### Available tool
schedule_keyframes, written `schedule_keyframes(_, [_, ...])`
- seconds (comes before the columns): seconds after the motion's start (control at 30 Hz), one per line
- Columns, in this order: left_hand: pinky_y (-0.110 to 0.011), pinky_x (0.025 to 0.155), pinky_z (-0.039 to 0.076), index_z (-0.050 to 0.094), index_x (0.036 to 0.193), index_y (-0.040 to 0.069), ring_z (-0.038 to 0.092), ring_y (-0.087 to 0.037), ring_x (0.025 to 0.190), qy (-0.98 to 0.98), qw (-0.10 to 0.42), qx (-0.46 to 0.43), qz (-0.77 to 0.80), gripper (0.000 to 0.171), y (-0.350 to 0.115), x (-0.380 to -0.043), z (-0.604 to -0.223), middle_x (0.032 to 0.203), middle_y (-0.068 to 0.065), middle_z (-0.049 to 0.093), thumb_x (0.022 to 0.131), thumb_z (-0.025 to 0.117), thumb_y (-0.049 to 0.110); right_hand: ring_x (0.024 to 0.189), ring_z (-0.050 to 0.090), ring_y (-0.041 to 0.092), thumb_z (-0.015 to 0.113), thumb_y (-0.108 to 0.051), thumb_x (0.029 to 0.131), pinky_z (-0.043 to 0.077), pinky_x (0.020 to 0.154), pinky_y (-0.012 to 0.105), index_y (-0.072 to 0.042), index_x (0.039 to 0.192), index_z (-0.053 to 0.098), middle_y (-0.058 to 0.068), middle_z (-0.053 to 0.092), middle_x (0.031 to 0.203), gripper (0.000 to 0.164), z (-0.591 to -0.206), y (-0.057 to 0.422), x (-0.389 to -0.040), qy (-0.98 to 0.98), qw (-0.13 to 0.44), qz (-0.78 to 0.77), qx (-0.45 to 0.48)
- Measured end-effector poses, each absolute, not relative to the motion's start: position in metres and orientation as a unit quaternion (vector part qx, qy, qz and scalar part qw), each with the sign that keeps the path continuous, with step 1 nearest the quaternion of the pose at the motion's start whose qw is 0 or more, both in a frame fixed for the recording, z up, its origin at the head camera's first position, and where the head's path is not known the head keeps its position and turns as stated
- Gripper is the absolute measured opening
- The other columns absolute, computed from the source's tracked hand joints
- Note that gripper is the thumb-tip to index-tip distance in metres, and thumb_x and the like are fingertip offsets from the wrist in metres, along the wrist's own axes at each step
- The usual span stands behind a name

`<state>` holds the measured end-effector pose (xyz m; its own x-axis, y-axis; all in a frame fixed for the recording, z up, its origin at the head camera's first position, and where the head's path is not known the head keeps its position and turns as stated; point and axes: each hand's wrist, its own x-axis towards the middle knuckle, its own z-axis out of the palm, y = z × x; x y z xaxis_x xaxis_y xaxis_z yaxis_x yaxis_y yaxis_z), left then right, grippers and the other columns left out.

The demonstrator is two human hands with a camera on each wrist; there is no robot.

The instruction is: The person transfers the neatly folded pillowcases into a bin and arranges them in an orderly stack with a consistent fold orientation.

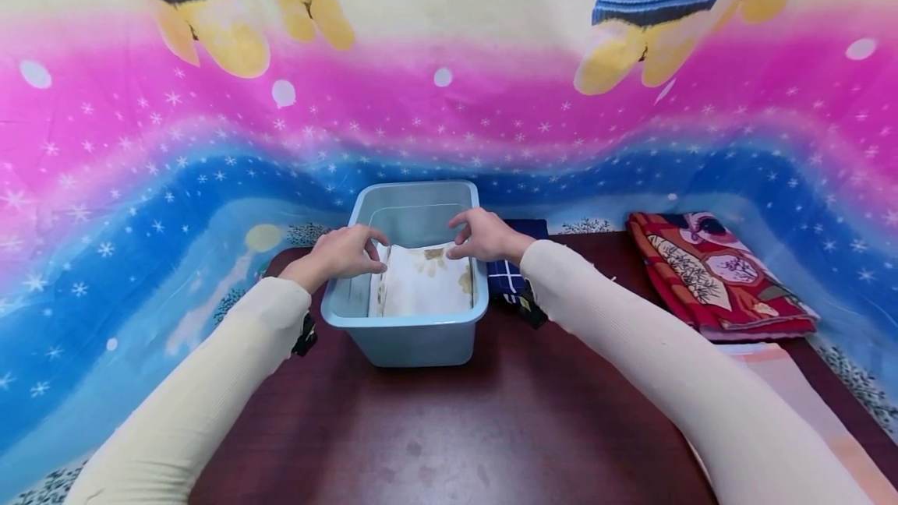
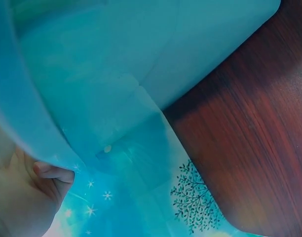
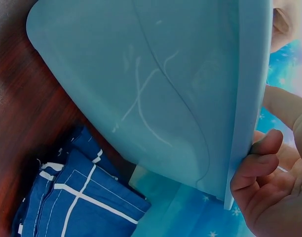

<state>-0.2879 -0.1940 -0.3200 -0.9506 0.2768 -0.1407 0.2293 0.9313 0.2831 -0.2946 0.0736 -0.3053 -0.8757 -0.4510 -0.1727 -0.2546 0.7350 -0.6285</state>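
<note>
A light blue-grey plastic bin (image 1: 414, 343) stands on the table. Inside it lies a folded white cloth (image 1: 421, 291) with a faded brown flower print. My left hand (image 1: 342, 252) is over the bin's left rim, thumb and fingers apart, the thumb tip close to the cloth's left edge. Over the right rim is my right hand (image 1: 487, 234), its thumb by the cloth's upper right corner and a gap between thumb and forefinger. In the right wrist view, loosely bent fingers (image 3: 262, 170) show beside the bin's rim. Part of the left hand (image 2: 30, 192) is hidden behind the rim in the left wrist view.
Right of the bin lies a folded navy cloth (image 3: 82, 197) with white lines. A folded red patterned cloth (image 1: 722, 275) is farther right, with a pale peach cloth (image 1: 786, 380) in front of it. A printed curtain (image 1: 435, 100) hangs behind the dark wooden table (image 1: 435, 435).
</note>
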Motion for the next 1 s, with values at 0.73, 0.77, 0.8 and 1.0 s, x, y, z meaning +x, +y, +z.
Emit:
schedule_keyframes(0.73, [-0.045, 0.087, 0.051, 0.062, 0.137, 0.018, 0.065, -0.024, 0.102, 0.972, 0.106, 0.128, 0.163, 0.052, -0.196, -0.284, -0.317, 0.108, -0.005, 0.074, 0.090, 0.076, 0.035, 0.123, 0.062, 0.029, 0.064, -0.028, 0.100, 0.053, 0.100, 0.045, -0.010, 0.146, 0.052, 0.015, 0.065, 0.130, 0.051, -0.311, 0.082, -0.290, 0.897, 0.148, -0.362, -0.205])
schedule_keyframes(0.77, [-0.044, 0.086, 0.052, 0.061, 0.137, 0.017, 0.066, -0.024, 0.101, 0.972, 0.105, 0.130, 0.166, 0.051, -0.196, -0.283, -0.316, 0.109, -0.006, 0.074, 0.091, 0.075, 0.034, 0.122, 0.062, 0.029, 0.064, -0.028, 0.100, 0.053, 0.099, 0.044, -0.010, 0.146, 0.052, 0.015, 0.064, 0.132, 0.051, -0.311, 0.083, -0.289, 0.894, 0.148, -0.367, -0.209])
schedule_keyframes(0.8, [-0.043, 0.085, 0.054, 0.061, 0.138, 0.016, 0.067, -0.025, 0.101, 0.971, 0.103, 0.131, 0.170, 0.051, -0.197, -0.281, -0.314, 0.110, -0.007, 0.074, 0.092, 0.074, 0.033, 0.121, 0.063, 0.030, 0.063, -0.028, 0.101, 0.054, 0.097, 0.044, -0.010, 0.146, 0.052, 0.016, 0.063, 0.133, 0.051, -0.310, 0.084, -0.288, 0.891, 0.149, -0.373, -0.211])
schedule_keyframes(1.0, [-0.047, 0.089, 0.057, 0.058, 0.140, 0.010, 0.068, -0.030, 0.109, 0.962, 0.095, 0.146, 0.212, 0.046, -0.197, -0.275, -0.305, 0.122, -0.016, 0.070, 0.099, 0.065, 0.030, 0.086, 0.066, 0.026, 0.061, -0.025, 0.102, 0.056, 0.081, 0.040, -0.011, 0.148, 0.050, 0.017, 0.061, 0.134, 0.049, -0.305, 0.093, -0.284, 0.870, 0.162, -0.409, -0.224])
